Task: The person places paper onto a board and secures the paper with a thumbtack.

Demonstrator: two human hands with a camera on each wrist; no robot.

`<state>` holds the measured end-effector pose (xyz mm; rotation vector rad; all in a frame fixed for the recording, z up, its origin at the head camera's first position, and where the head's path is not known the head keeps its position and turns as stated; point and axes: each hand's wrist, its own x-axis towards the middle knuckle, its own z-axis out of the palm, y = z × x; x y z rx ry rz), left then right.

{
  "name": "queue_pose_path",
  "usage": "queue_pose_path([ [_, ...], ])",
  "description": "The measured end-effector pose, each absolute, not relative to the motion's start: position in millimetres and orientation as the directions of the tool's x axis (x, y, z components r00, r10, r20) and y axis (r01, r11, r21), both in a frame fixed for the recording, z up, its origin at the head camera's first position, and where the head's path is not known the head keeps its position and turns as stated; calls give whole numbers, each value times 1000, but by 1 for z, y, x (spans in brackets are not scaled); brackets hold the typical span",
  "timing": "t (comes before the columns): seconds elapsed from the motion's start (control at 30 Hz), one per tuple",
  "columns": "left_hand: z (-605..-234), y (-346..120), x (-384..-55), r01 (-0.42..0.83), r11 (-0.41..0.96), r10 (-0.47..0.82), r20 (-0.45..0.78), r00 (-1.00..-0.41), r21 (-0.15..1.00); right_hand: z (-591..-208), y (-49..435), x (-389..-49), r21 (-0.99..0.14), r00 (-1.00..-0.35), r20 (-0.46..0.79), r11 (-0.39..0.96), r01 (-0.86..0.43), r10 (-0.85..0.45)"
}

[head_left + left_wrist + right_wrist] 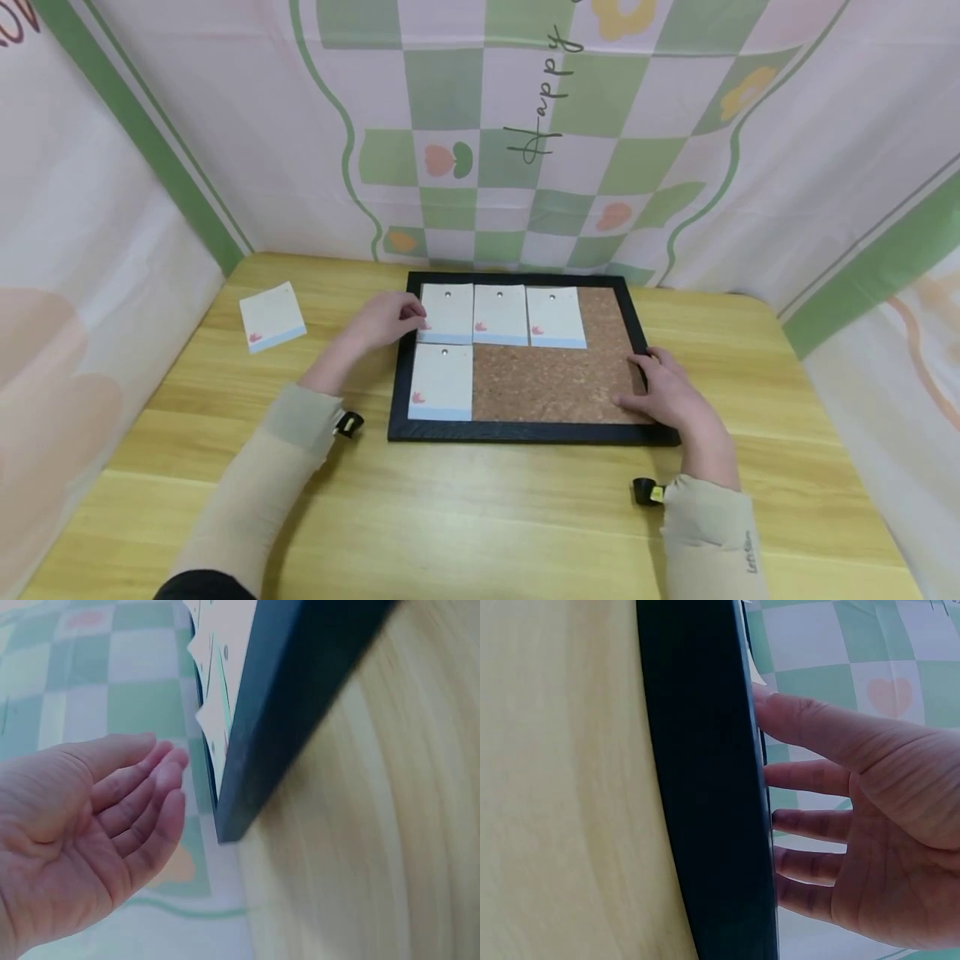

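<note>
A black-framed cork board [555,383] lies on the table with several white notes on it. Three notes run along its top: a left one [447,312], a middle one [500,315] and a right one [556,318]. Below the left one is another note [441,383]. Each bears a small round silver pin near its top. My left hand [386,320] hovers at the board's left side, fingers loosely bent beside the top-left note; the left wrist view shows nothing in it. My right hand [663,390] rests across the right frame edge, thumb and fingers extended, fingertips touching the board.
A loose white note [272,317] with a blue bottom strip lies on the wooden table [480,517] left of the board. Patterned fabric [517,92] hangs right behind the board, with more fabric at both sides.
</note>
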<state>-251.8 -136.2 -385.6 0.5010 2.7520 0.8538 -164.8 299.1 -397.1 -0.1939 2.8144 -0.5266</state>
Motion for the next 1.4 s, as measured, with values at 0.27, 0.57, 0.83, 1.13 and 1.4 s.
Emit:
queue_pose_path([
  [0.27,-392,-185,-259,170,750,256,-44,-966,639,-399,300,-167,-364,-954,-238,927,-86,-182],
  [0.57,-394,-246,-249,-51,795,29,-122,-992,605,-399,299,-168,-369,-952,-242,925,-86,-185],
  [0.83,-397,-282,-240,-126,889,-76,-129,-989,441,-401,300,-166,-370,-953,-240,925,-85,-183],
  [1.13,-395,-297,-238,-238,915,-161,-247,-955,326,-400,301,-163,-377,-956,-231,922,-84,-182],
  [1.4,-392,-300,-237,-296,917,-195,-348,-917,266,-399,302,-161,-378,-957,-227,922,-84,-180],
])
